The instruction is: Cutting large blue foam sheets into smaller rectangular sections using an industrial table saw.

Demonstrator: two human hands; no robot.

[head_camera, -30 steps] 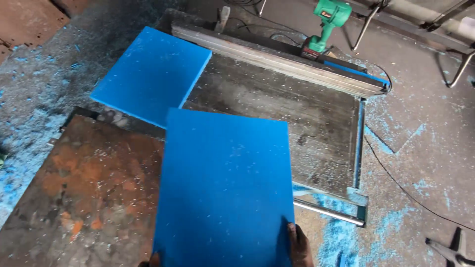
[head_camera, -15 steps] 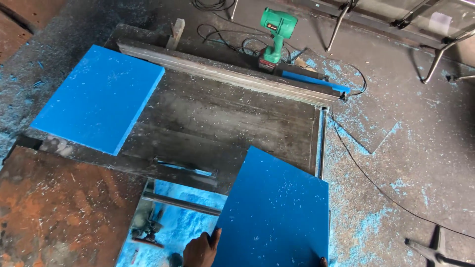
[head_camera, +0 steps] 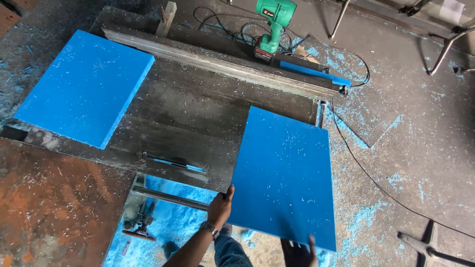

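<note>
Down on the saw table (head_camera: 188, 123), we hold a blue panel (head_camera: 284, 178) by its near edge. Our left hand (head_camera: 220, 207), a watch on its wrist, has its fingers curled round the panel's near-left corner, thumb on top. Our right hand (head_camera: 299, 252) sits at the near edge further right, fingers wrapped up from under it, though most of that hand is cut off by the frame. The panel lies flat, its far end resting on the dark steel top and touching the long metal fence (head_camera: 222, 64); its near end overhangs the table.

A second blue panel (head_camera: 86, 86) lies well apart at the table's left, one corner hanging past the edge. Beyond the fence a green power tool (head_camera: 272, 24) stands upright beside a thin blue strip (head_camera: 314, 73), its black cord (head_camera: 376, 183) trailing across the floor to the right.

A slot (head_camera: 173, 162) in the tabletop shows blue inside. Below the table's near edge, blue sawdust (head_camera: 168, 217) lies thick around a steel bar. To the left is a rusty plate (head_camera: 54, 207). The concrete floor (head_camera: 420, 128) is dusted with blue shavings, and metal stand legs (head_camera: 445, 47) show at the far right.
</note>
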